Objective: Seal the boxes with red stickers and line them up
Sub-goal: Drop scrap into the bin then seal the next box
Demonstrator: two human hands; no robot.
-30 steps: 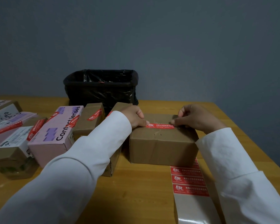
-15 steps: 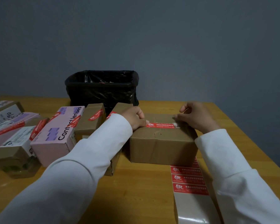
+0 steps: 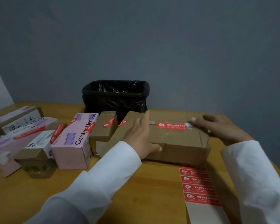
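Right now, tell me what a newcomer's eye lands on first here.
First, the red sticker across the top of the brown cardboard box at centre, with the left hand at its left end and the right hand at its right. Next, the sticker sheet lying in front of it, and the black-lined bin behind.

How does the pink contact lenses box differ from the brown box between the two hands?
The pink contact lenses box has printed lettering; the brown box is plain cardboard. The pink box points away from the camera; the brown box lies crosswise. The left hand touches only the brown box. Both carry a red sticker.
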